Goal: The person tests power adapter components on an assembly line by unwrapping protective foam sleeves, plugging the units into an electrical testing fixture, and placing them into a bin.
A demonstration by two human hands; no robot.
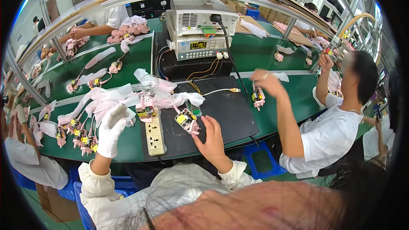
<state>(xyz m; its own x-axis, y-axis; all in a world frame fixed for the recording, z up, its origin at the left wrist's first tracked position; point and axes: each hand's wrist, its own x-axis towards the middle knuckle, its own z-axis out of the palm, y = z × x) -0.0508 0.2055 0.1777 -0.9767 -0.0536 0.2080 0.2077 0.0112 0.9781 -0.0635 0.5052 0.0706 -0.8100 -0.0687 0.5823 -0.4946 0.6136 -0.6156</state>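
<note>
My left hand (113, 132), in a white glove, is raised at the table's left side with its fingers up and apart. Just beyond it lies a bundle of pale pink wrapped cords (113, 98). My bare right hand (213, 140) is over the black mat, fingers spread. Its thumb meets the lower end of a pink charger with an exposed yellow-and-black circuit (186, 119); a gap shows between the charger and the index finger. Another pink charger (146, 111) sits at the far end of a cream power strip (154, 138). A green circuit board (194, 109) is partly hidden behind the nearer charger.
Stacked test instruments (199, 44) with a lit display stand behind the black mat (228, 117). A white cable (221, 90) lies on it. Several open chargers (81, 138) rest at the left. A co-worker's arm (283, 102) reaches in at the right, over another charger (258, 98).
</note>
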